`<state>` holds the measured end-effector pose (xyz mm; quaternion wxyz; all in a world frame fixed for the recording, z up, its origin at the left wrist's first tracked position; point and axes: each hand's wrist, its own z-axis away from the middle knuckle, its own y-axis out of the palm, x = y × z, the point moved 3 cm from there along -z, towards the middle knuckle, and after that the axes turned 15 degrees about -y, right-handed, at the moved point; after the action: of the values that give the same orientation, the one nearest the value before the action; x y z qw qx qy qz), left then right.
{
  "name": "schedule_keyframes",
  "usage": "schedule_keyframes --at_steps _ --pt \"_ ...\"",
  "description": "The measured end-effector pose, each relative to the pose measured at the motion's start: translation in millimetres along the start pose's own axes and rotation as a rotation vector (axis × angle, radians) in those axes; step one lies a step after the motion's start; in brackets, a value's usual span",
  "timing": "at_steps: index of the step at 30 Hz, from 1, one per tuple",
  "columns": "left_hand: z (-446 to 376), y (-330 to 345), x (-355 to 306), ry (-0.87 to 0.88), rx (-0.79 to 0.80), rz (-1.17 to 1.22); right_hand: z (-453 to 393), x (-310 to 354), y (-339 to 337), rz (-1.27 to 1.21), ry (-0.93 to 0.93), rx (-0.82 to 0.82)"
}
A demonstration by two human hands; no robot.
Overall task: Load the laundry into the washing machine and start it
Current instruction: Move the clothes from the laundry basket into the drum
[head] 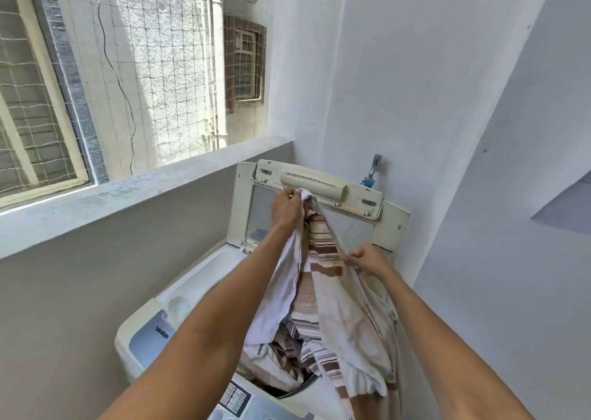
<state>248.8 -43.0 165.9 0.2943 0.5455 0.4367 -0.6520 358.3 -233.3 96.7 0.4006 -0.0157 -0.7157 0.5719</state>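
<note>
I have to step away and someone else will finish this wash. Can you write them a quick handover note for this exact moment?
Left hand: grips the top of the striped cloth, held high in front of the raised lid.
Right hand: pinches the cloth's edge lower down.
Washing machine: lid open; the cloth's lower end hangs into the tub and partly over the front rim.
Done: lid up, loading under way.
Left: drop the cloth fully in, close the lid, start at the control panel.

1 washer [179,301], 1 cloth [323,253], 2 hands [286,208]
</note>
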Motion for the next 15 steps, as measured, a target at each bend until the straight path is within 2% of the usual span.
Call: schedule_keyframes --at_steps 2,5,8,11,13,15 --pt "-2.9 -3.9 2.7 0.008 -0.007 -0.051 3.6 -8.6 1.5 -0.015 0.042 -0.154" --pt "-9.7 -17.1 11.2 0.002 -0.021 -0.045 4.4 15.9 -23.6 -0.018 0.032 -0.369" --pt "-15.3 -34.9 14.1 0.006 -0.058 0.011 -9.1 67.6 -73.7 -0.082 -0.050 -0.590" --pt "-25.7 -48.6 10.1 0.025 -0.092 0.131 -31.6 130.9 -115.7 -0.083 -0.154 -0.671" --pt "-25.4 -55.5 -2.3 0.071 0.017 0.247 -43.1 169.7 -131.1 -0.138 -0.229 -0.700" --pt "-18.0 -58.6 -17.4 0.135 0.238 0.230 -55.9 194.5 -131.0 -0.178 -0.281 -0.659"
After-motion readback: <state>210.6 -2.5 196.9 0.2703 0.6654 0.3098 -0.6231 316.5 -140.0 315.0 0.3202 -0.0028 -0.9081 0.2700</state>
